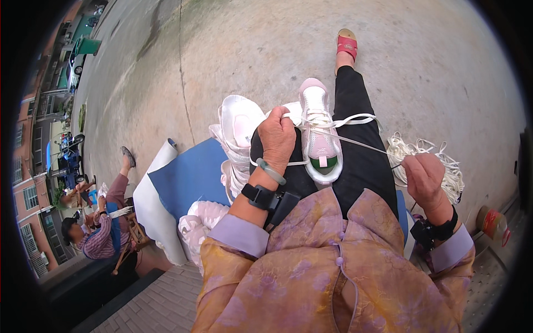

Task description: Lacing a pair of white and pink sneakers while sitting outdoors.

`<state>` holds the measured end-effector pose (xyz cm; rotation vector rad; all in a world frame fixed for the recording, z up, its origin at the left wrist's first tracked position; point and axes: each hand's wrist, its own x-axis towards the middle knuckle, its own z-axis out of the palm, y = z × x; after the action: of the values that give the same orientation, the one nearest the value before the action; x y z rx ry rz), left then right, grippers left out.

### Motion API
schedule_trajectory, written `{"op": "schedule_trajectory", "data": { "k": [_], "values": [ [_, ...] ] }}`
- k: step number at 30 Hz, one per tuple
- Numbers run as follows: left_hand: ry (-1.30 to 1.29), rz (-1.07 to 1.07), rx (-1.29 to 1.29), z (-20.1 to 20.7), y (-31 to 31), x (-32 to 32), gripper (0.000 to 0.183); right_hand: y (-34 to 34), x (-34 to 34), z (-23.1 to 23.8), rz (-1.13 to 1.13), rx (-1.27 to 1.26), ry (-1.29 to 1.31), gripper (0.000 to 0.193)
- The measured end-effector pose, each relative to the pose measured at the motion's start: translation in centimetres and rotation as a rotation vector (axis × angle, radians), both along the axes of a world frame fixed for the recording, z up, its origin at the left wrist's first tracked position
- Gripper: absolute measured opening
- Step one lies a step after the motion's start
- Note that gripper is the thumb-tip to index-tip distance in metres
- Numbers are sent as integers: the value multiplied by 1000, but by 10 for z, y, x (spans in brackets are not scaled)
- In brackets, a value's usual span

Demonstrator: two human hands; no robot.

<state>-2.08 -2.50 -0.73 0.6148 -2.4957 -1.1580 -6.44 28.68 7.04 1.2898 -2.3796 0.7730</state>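
Observation:
A white and pink sneaker (315, 114), green inside at the heel, lies across my lap with its toe pointing away. White shoelace (350, 139) is threaded partway through it, and loose loops hang to both sides. My left hand (276, 135) is closed on a lace at the shoe's left side. My right hand (425, 178), out to the right, is closed around a thin dark tool (395, 166). A taut strand of lace runs from the shoe to that tool's tip by my fingers; whether my fingers also pinch the lace is unclear.
More white and pink shoes (242, 125) are stacked at my left, others (201, 225) nearer me, beside a blue sheet (189, 169). A heap of white laces (438, 158) lies at right, near a plastic jar (494, 223). Another person (105, 236) sits far left.

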Motion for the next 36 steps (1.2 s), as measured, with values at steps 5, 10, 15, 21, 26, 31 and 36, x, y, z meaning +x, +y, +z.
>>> {"op": "schedule_trajectory", "data": {
  "k": [5, 10, 15, 21, 26, 31, 36],
  "values": [
    [-26, -6, -17, -3, 4, 2, 17, 29, 4, 21, -40, -2, 139, 22],
    [-2, -31, 19, 5, 14, 6, 16, 51, 23, 26, 27, 146, 104, 27],
    [-65, -60, 94, 13, 21, 10, 19, 64, 44, 11, 46, 211, -5, 24],
    [-147, -132, 59, 11, 20, 13, 32, 62, 66, 8, 73, 233, -93, 24],
    [-146, -147, -7, 9, 17, 14, 34, 65, 68, 15, 53, 210, -71, 24],
    [-180, -146, 1, 11, 15, 14, 34, 105, 57, 16, -153, 204, -10, 24],
    [-159, -209, -173, 12, 22, 22, 34, 100, 62, -3, -215, 209, -208, 24]
  ]
}}
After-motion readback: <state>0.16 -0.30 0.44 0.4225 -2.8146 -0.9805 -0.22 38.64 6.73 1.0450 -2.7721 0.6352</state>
